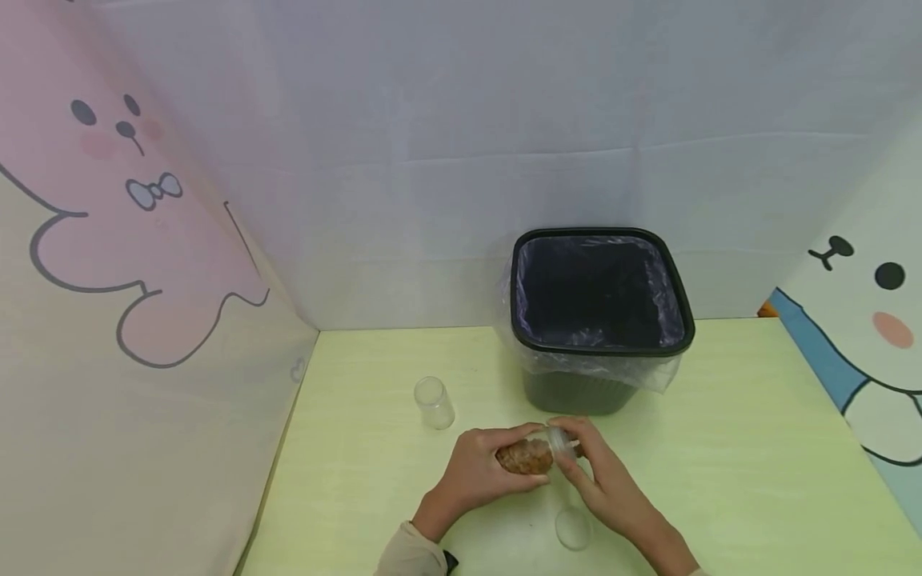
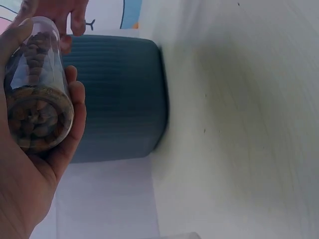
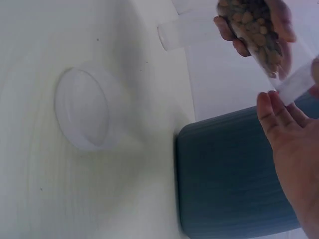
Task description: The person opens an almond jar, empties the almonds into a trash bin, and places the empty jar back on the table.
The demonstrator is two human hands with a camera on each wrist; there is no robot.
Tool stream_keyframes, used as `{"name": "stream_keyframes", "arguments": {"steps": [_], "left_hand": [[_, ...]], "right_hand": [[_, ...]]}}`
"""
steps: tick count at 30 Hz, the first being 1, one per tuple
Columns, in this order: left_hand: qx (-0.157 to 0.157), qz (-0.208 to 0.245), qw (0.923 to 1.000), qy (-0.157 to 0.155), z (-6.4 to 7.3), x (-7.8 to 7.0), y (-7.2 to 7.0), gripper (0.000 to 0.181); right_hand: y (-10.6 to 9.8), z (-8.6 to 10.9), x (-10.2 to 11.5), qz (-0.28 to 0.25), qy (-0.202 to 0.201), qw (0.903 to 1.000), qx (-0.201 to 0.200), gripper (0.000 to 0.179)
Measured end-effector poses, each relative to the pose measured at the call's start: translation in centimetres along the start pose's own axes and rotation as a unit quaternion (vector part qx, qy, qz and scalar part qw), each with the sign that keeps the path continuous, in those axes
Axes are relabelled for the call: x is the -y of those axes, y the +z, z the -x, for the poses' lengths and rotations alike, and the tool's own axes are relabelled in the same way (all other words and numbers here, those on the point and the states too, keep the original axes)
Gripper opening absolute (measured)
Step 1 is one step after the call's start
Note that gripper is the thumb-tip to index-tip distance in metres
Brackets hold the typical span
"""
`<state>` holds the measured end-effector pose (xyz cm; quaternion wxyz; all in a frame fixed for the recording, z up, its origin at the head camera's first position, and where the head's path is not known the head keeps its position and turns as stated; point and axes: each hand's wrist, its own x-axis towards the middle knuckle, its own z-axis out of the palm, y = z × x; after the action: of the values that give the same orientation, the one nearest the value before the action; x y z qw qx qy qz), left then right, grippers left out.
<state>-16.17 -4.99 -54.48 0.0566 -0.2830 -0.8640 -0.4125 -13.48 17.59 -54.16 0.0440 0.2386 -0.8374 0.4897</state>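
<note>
A clear jar (image 1: 526,456) partly filled with small brown pebble-like pieces lies on its side in the air, above the table's front. My left hand (image 1: 481,466) grips it round the body, its base toward the palm. At the other end, my right hand (image 1: 601,480) pinches the jar's translucent lid (image 3: 296,85) between thumb and fingers. In the left wrist view the round base of the jar (image 2: 37,117) faces the camera. A shallow clear round dish or cap (image 1: 573,528) lies on the table below the right hand. Behind the left hand stands a clear cup (image 1: 434,402).
A dark square bin (image 1: 579,392) with a plastic liner stands just beyond the hands, close to the back wall. The pale yellow-green table (image 1: 756,448) meets cloth walls at the back and sides, some with cartoon animals.
</note>
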Motion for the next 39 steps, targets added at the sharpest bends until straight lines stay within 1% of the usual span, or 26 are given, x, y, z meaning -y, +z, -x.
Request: {"name": "stream_keyframes", "arguments": {"steps": [2,4,5,8,10,11,13,16,18,20,23,25,27,31,33,35,37,39], "left_hand": [[0.0,-0.022,0.9997,0.008,0.0,0.1,-0.2,0.062],[0.001,-0.047,0.9987,0.02,-0.1,0.2,-0.4,0.064],[0.003,-0.055,0.9982,0.022,-0.1,0.2,-0.5,0.064],[0.007,-0.091,0.9949,0.043,-0.3,0.3,-0.6,0.066],[0.007,-0.118,0.9912,0.059,-0.4,0.3,-0.7,0.068],[0.008,-0.13,0.9896,0.062,-0.4,0.4,-0.7,0.069],[0.012,-0.144,0.9875,0.064,-0.5,0.4,-0.7,0.068],[0.013,-0.166,0.9837,0.069,-0.5,0.3,-0.8,0.064],[0.014,-0.168,0.9833,0.069,-0.5,0.3,-0.9,0.061],[0.012,-0.17,0.9825,0.074,-0.5,0.2,-0.9,0.06],[0.012,-0.173,0.9818,0.077,-0.4,0.2,-0.8,0.06],[0.014,-0.169,0.9825,0.078,-0.3,0.2,-0.8,0.06],[0.016,-0.167,0.9827,0.079,-0.3,0.2,-0.7,0.06],[0.017,-0.16,0.9835,0.082,-0.2,0.3,-0.6,0.059],[0.014,-0.163,0.983,0.085,-0.2,0.2,-0.6,0.058],[0.012,-0.164,0.9826,0.087,-0.2,0.2,-0.6,0.058],[0.012,-0.166,0.9822,0.086,-0.2,0.1,-0.6,0.058],[0.015,-0.165,0.9826,0.083,-0.1,0.1,-0.6,0.059]], "right_hand": [[-0.4,0.0,0.2,-0.006,-0.001,0.9998,0.021,0.047],[-0.8,0.0,0.4,-0.011,-0.01,0.9994,0.032,0.051],[-1.0,0.0,0.4,-0.015,-0.016,0.9991,0.035,0.053],[-1.6,-0.1,0.4,-0.024,-0.047,0.998,0.035,0.063],[-1.9,-0.3,0.4,-0.019,-0.05,0.998,0.034,0.07],[-2.1,-0.4,0.5,-0.009,-0.044,0.9985,0.033,0.072],[-2.4,-0.7,0.7,0.005,-0.011,0.9994,0.031,0.071],[-2.7,-1.0,0.8,0.022,0.042,0.9984,0.03,0.06],[-2.7,-1.1,0.8,0.021,0.059,0.9976,0.029,0.051],[-2.7,-1.2,0.7,0.022,0.06,0.9975,0.031,0.045],[-2.6,-1.1,0.9,0.01,0.066,0.9971,0.036,0.041],[-2.6,-1.0,0.9,-0.006,0.061,0.9972,0.043,0.042],[-2.6,-0.8,0.8,-0.016,0.043,0.9976,0.052,0.045],[-2.6,-0.5,0.5,-0.019,-0.013,0.9975,0.067,0.055],[-2.6,-0.5,0.5,-0.018,-0.023,0.9969,0.073,0.061],[-2.6,-0.5,0.6,-0.009,-0.009,0.9969,0.078,0.065],[-2.6,-0.6,0.8,0.003,0.03,0.996,0.084,0.064],[-2.6,-0.8,1.0,0.025,0.074,0.9927,0.092,0.056]]}}
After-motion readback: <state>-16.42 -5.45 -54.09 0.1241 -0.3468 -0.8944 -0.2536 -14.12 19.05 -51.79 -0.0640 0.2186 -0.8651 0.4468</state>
